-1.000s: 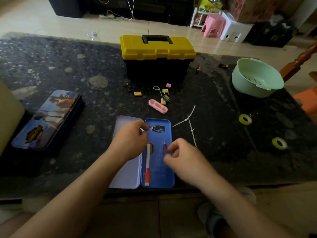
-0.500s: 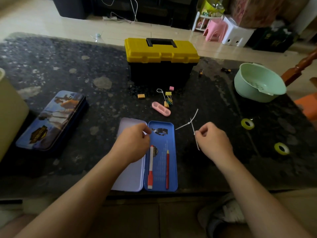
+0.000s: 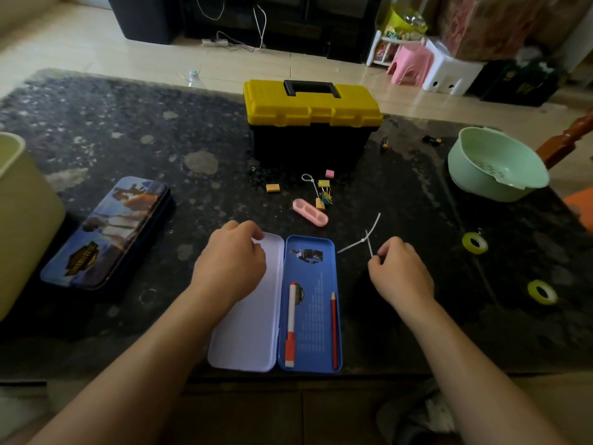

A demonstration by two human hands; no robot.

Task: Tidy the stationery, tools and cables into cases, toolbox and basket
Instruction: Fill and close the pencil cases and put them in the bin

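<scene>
This looks like a home living room: a pale tiled floor (image 3: 128,59), a low dark media cabinet (image 3: 288,17) trailing loose cables (image 3: 260,24), small pink (image 3: 409,61) and white (image 3: 449,72) plastic stools, and a low speckled stone surface (image 3: 128,123).

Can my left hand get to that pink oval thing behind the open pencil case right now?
Probably yes. The left hand sits on the open case's lid, and the pink oval thing lies just beyond it on the table, nothing between them.
</scene>
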